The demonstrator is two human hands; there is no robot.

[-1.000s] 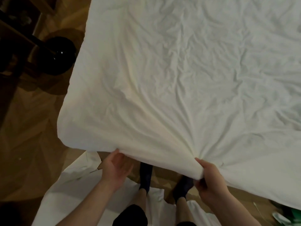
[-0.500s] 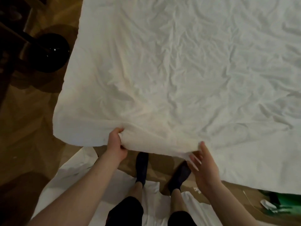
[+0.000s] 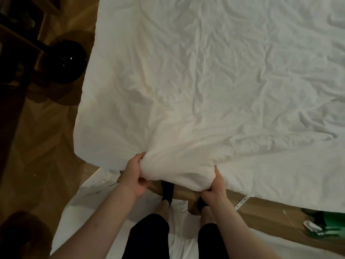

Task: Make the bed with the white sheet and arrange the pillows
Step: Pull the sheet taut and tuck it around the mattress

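The sheet (image 3: 214, 81) lies spread over the bed, w/ its near edge bunched between the left hand (image 3: 134, 176) and the right hand (image 3: 216, 187). A round object (image 3: 65, 61) sits on the floor (image 3: 37, 146) left of the bed, beside a shelf (image 3: 16, 34). Another cloth (image 3: 89, 208) lies on the floor under the person's feet, & some clutter (image 3: 321, 225) is at the right, below the sheet's edge.

The white sheet (image 3: 205, 81) covers the far and right area, with open room above it. Left: wooden floor (image 3: 43, 146) passable, bounded by a black round object (image 3: 65, 62) and dark furniture (image 3: 16, 53). Near right: green clutter (image 3: 328, 225) obstructs the floor.
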